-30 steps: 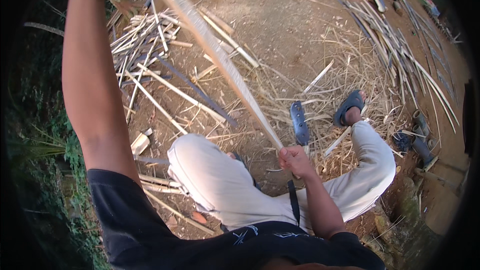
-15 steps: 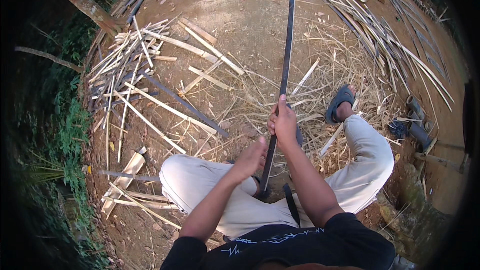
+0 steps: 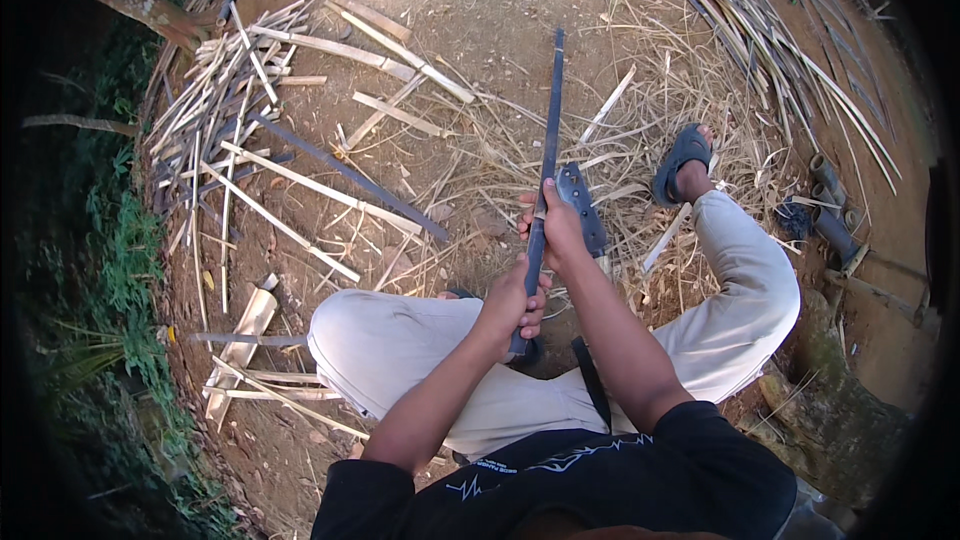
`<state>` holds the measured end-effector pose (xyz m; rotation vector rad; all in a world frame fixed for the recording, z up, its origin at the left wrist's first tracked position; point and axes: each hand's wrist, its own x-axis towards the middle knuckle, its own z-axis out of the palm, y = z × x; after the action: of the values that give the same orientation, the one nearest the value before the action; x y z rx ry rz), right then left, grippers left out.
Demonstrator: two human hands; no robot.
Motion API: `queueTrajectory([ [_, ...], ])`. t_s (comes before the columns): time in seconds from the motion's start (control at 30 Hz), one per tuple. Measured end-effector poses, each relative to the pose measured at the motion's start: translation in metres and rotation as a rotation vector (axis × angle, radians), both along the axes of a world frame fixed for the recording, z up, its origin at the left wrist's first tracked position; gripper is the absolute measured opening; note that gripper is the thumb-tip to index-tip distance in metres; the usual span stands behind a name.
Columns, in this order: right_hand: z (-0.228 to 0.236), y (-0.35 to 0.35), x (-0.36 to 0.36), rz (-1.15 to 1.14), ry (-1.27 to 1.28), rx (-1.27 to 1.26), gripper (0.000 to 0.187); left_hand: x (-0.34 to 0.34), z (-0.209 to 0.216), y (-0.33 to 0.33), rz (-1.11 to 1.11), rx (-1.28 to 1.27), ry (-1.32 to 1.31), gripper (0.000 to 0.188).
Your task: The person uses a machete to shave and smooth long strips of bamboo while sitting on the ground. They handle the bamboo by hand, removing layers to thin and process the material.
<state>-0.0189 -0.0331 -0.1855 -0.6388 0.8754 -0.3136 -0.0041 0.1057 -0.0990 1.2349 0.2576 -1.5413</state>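
Both my hands are closed around a long, dark bamboo strip [image 3: 552, 120] with a paler band near its middle. It slants up and away from my lap, its far end over the ground. My right hand [image 3: 560, 227] grips the strip higher up, with the thumb along it. Just below, near its lower end, my left hand [image 3: 512, 305] wraps around it. Beside my right hand lies a flat, dark grey-blue object [image 3: 582, 208] with small holes, partly hidden by that hand. My legs are bent apart, and a dark sandal [image 3: 684, 164] is on my right foot.
Pale bamboo strips [image 3: 225, 130] are heaped at the left, with a longer bundle [image 3: 755, 35] at the far right. Thin shavings [image 3: 640, 90] litter the ground ahead. A narrow grey blade-like piece [image 3: 250, 339] lies by my left knee. Short bamboo tubes [image 3: 830, 205] are at the right.
My left hand, free and open before, has taken hold of the strip's lower part. The strip's far end sits lower in view. The grey-blue holed object shows more fully.
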Motion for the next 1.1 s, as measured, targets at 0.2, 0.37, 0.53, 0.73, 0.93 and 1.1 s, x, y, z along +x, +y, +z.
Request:
queueTrajectory([
  [0.2,-0.067,-0.021,-0.048,0.180,0.365,-0.235,0.060,0.011,-0.023,0.015,0.037,-0.054,0.173,0.043],
  [0.37,-0.157,-0.031,-0.129,0.599,1.253,-1.055,0.057,0.014,-0.015,0.010,0.073,-0.165,0.311,0.044],
  [0.53,-0.182,-0.027,-0.136,0.657,1.272,-0.898,0.066,0.013,-0.013,0.008,0.098,-0.202,0.366,0.047],
  [0.73,-0.143,-0.046,-0.129,0.522,0.984,-0.847,0.055,0.014,-0.002,0.008,0.074,-0.248,0.366,0.045],
  [0.93,-0.059,-0.053,-0.131,0.351,0.791,-0.916,0.037,0.015,0.003,0.009,0.050,-0.252,0.311,0.043],
  [1.1,0.015,-0.009,-0.142,0.165,0.391,-1.107,0.037,0.015,0.014,0.008,0.085,-0.169,0.183,0.039],
])
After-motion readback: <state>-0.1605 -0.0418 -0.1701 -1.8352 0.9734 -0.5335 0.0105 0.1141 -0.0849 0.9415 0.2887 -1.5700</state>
